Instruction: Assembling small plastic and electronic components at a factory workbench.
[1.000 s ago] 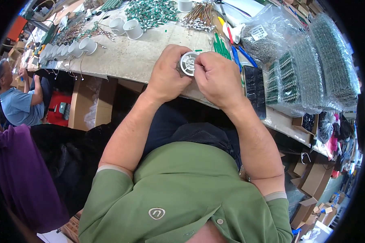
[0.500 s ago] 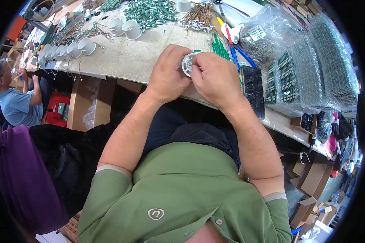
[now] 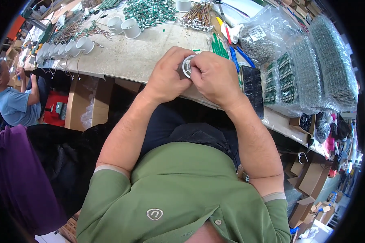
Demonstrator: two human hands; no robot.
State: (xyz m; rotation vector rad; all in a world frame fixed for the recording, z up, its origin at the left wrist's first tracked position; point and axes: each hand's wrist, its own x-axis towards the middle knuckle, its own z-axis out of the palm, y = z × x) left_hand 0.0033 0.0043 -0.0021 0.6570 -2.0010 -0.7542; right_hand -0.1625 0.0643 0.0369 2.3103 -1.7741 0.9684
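Observation:
My left hand [image 3: 167, 77] is closed round a round white plastic cup [image 3: 185, 68], holding it over the bench's near edge with its spoked inside facing up. My right hand [image 3: 215, 77] is closed in a pinch, thumb and forefinger at the cup's opening. Whatever those fingertips grip is hidden by them. Just beyond both hands, a small green piece [image 3: 196, 50] lies on the bench [image 3: 142, 56]. Green strips [image 3: 220, 46] and blue-handled tools [image 3: 245, 56] lie past my right hand, with a dark phone-like slab [image 3: 253, 87] nearer its wrist.
White cups [image 3: 130, 28] stand behind to the left, and a row of wired cups [image 3: 72, 49] lines the left edge. Small green boards [image 3: 150, 12] and brown-wired parts [image 3: 198, 18] are heaped farther back. Bagged boards [image 3: 286, 77] stand at right. A person in blue [image 3: 18, 103] sits at far left.
Both hands stay at the same spot with the white cup. My right fingers have shifted very slightly at its opening, and the whole view has moved a little.

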